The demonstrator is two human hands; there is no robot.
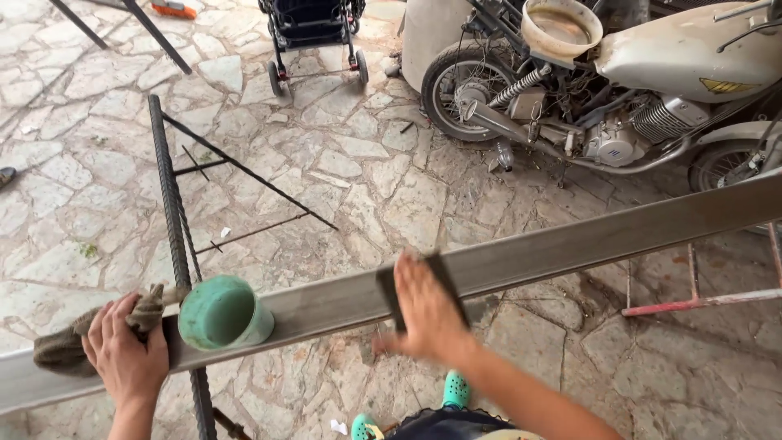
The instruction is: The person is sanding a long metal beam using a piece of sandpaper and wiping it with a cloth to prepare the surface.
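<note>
Left hand: we see our left hand [124, 352] closed over a crumpled brown cloth rag [69, 345], pressing it down on the near end of a long grey rectangular metal beam [570, 244].
Right hand: our right hand [425, 308] lies flat, fingers spread, on a dark rectangular sheet of abrasive paper [414, 287] that wraps over the beam's top face; the hand looks blurred, and we cannot tell whether the fingers pinch the sheet or only press it.
Beam: it runs from the lower left edge of the view up to the right edge, raised above the ground, with both hands on it.
Cup: a round green plastic cup [224, 314] rests on the beam between the two hands, just beside the left one, tipped so its mouth faces us.
Rebar: a thick ribbed steel bar with thinner rods welded across it [169, 204] passes under the beam near the cup and stretches away over the pavement.
Ground: irregular pale stone paving [342, 155] covers the yard.
Motorcycle: an old dusty grey motorcycle [619, 106] stands at the upper right, well apart from the hands, with a round beige bowl [560, 26] sitting on it.
Pram: a dark wheeled pram [314, 33] stands at the top centre.
Feet: turquoise clogs [454, 389] show below the beam.
</note>
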